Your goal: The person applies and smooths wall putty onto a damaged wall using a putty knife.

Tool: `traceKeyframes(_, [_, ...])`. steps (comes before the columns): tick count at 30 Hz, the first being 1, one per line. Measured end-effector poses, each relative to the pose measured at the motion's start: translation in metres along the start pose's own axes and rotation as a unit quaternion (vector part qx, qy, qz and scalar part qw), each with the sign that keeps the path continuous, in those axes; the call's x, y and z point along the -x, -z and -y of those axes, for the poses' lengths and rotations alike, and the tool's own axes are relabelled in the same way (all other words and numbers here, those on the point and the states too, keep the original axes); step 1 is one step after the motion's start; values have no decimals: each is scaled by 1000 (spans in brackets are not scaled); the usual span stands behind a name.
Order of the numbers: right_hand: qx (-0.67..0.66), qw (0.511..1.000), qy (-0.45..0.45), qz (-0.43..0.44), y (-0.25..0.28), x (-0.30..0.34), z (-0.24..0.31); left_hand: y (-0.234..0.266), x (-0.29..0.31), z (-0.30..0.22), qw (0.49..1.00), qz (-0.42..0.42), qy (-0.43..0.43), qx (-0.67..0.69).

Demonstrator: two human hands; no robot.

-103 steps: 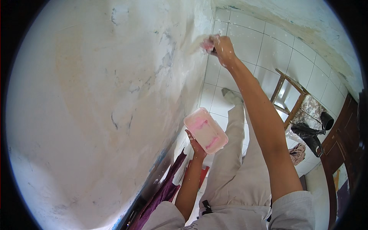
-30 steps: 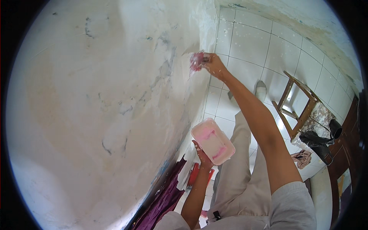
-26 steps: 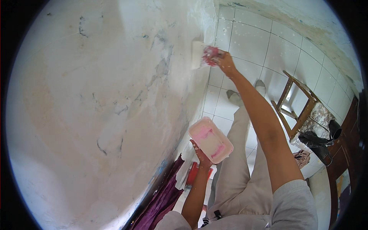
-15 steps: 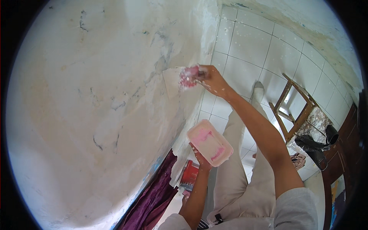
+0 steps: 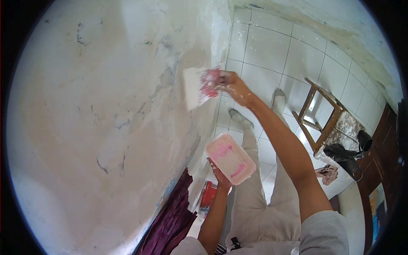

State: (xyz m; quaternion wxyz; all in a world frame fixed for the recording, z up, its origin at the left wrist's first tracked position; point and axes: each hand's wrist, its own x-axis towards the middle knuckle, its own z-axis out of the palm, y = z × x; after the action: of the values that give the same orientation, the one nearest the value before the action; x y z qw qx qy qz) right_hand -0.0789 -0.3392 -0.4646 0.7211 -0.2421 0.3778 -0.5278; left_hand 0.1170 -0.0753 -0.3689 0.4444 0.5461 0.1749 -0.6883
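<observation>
My right hand [image 5: 232, 86] is closed around the handle end of a wide putty knife [image 5: 196, 87], red and splashed with white, its pale blade against or close to the patchy off-white wall [image 5: 106, 76]. Whether the blade touches the wall is hard to tell. Below it, my left hand [image 5: 220, 174] grips a shallow pink plastic tub [image 5: 250, 171] from its left side. Whitish paste with bright pink streaks lies in the tub. Part of my left hand is hidden beneath the tub.
A wooden stool [image 5: 325, 127] lies on its side on the white tiled floor [image 5: 267, 46], with a black bag-like item [image 5: 344, 155] beside it. Dark purple cloth [image 5: 170, 216] and a red container [image 5: 208, 195] are at lower left. A brown door [image 5: 382, 148] stands at right.
The putty knife has turned so more of its pale blade shows, and it has shifted slightly on the wall. The view has moved a little; the tub stays in my left hand.
</observation>
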Motion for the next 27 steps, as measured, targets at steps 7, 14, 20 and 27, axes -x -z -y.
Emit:
traceKeyframes(7, [-156,970,-37,-182,-21,-33,-47,6,-4,-38,996,45,2,-73])
traceKeyframes(14, [-98,964,-112,-223,12,-1,-40,0,-9,-52,991,33,3,-133])
traceKeyframes(20, [-267,952,-62,-134,-47,-2,-12,-9,-8,-52,983,19,-9,-183])
traceKeyframes(27, [-100,959,-211,-163,-39,45,-70,-8,-7,-50,982,-4,-3,-188])
